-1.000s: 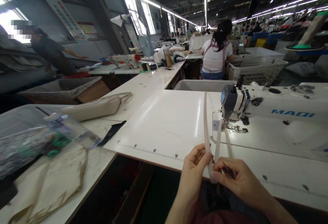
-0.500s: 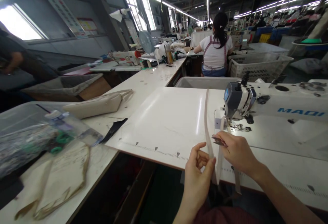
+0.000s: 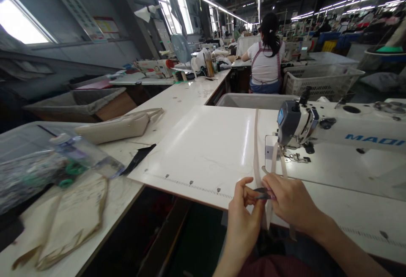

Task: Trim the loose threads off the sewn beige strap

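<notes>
My left hand (image 3: 243,213) pinches a narrow beige strip (image 3: 256,141) between thumb and fingertips at the table's front edge. The strip runs away from me along the white tabletop, and its lower part hangs over the edge. In my closed right hand (image 3: 293,201) is a pair of thread snips (image 3: 262,194). Their dark blades point left and meet the strip at my left fingertips. Whether the blades have cut it cannot be seen. More light strip (image 3: 283,165) lies by the presser foot of the white sewing machine (image 3: 336,127), just beyond my right hand.
At left are a beige bag (image 3: 114,129), a clear plastic bottle (image 3: 89,154), green spools (image 3: 71,173) and stacked beige pieces (image 3: 72,222). A grey bin (image 3: 250,99) stands behind the table. Farther back, a person (image 3: 266,61) sits facing away beside a white basket (image 3: 320,82).
My right hand has moved left and down, bringing the snips to the strip at my left fingertips. A person at the far left has gone out of view.
</notes>
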Action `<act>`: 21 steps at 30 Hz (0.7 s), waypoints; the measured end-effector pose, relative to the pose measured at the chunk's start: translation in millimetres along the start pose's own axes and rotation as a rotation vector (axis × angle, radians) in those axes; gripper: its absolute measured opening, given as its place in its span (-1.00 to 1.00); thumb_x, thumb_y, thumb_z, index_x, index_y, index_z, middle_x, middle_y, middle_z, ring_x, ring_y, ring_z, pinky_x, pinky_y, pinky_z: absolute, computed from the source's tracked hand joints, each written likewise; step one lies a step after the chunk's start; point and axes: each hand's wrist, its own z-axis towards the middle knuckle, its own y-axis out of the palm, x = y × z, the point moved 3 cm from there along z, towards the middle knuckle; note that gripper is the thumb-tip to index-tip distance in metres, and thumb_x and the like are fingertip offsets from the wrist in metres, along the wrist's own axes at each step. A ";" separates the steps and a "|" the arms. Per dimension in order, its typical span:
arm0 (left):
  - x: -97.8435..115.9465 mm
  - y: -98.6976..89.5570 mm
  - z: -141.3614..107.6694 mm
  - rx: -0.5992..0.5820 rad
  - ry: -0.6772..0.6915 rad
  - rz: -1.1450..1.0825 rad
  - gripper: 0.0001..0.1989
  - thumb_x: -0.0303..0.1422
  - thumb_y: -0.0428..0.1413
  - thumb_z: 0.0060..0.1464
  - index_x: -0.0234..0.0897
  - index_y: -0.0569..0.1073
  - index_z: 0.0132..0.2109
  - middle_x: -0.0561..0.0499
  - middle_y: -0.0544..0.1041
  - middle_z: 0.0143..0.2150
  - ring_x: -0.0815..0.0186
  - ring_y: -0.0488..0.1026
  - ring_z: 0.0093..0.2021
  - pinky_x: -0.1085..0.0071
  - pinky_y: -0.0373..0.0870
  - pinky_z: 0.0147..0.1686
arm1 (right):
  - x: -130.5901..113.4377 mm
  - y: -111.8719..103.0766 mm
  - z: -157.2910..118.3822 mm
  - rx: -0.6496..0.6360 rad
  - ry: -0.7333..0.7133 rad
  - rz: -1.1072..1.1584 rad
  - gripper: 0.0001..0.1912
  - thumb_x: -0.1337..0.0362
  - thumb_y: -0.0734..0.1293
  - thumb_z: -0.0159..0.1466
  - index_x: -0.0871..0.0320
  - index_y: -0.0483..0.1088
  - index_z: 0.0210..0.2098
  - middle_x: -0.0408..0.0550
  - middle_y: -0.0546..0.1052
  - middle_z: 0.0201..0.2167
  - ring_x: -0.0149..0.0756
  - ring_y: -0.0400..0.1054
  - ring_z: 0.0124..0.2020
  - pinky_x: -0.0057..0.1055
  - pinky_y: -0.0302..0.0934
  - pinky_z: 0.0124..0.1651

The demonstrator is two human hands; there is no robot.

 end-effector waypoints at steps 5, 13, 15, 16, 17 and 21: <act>-4.9 -2.2 2.6 -0.090 -0.136 -0.093 -0.59 -0.38 0.19 -0.03 -0.22 0.36 0.01 0.09 0.33 -0.42 0.39 0.28 -0.41 0.45 0.24 -0.35 | 23.8 -7.6 -1.2 0.121 0.199 0.355 -0.85 0.29 0.12 0.26 0.10 0.22 -0.43 -0.23 0.24 -0.59 -0.37 0.14 -0.56 -0.36 -0.04 -0.47; 0.4 -3.3 2.0 -0.106 -0.192 -0.296 -0.55 -0.32 0.23 -0.04 -0.19 0.38 0.04 0.09 0.28 -0.39 0.46 0.24 -0.42 0.53 0.21 -0.40 | 33.9 -15.0 -10.3 -0.108 0.391 0.827 -0.68 -0.05 0.21 0.19 0.08 0.28 -0.44 -0.26 0.22 -0.60 -0.40 0.10 -0.56 -0.36 -0.01 -0.45; 1.8 -3.0 1.0 -0.102 -0.186 -0.285 -0.55 -0.31 0.22 -0.03 -0.17 0.37 0.04 0.09 0.27 -0.37 0.46 0.23 -0.42 0.53 0.21 -0.42 | 26.3 -16.4 -12.1 -0.160 0.334 0.528 -0.65 -0.09 0.17 0.20 0.05 0.29 -0.30 -0.22 0.36 -0.51 -0.33 0.26 -0.45 -0.32 0.09 -0.34; 2.3 -3.0 0.6 -0.099 -0.178 -0.281 -0.55 -0.30 0.22 -0.03 -0.15 0.37 0.04 0.09 0.26 -0.36 0.45 0.23 -0.42 0.53 0.21 -0.42 | 22.9 -17.8 -12.3 -0.129 0.304 0.417 -0.65 -0.08 0.14 0.22 0.04 0.28 -0.25 -0.19 0.41 -0.46 -0.30 0.31 -0.42 -0.31 0.10 -0.32; 2.7 -3.2 0.3 -0.093 -0.168 -0.278 -0.56 -0.30 0.22 -0.02 -0.14 0.37 0.04 0.09 0.26 -0.35 0.45 0.23 -0.41 0.53 0.21 -0.42 | 20.0 -19.2 -12.3 -0.082 0.270 0.330 -0.66 -0.06 0.11 0.25 0.04 0.27 -0.21 -0.17 0.46 -0.41 -0.28 0.34 -0.38 -0.30 0.11 -0.30; 3.4 -2.7 -1.5 -0.090 -0.144 -0.265 -0.59 -0.31 0.21 -0.01 -0.11 0.38 0.03 0.09 0.25 -0.35 0.46 0.21 -0.42 0.54 0.18 -0.44 | 16.3 -21.4 -13.7 0.049 0.154 0.115 -0.72 0.04 0.08 0.30 0.06 0.26 -0.17 -0.13 0.49 -0.37 -0.26 0.39 -0.34 -0.31 0.13 -0.31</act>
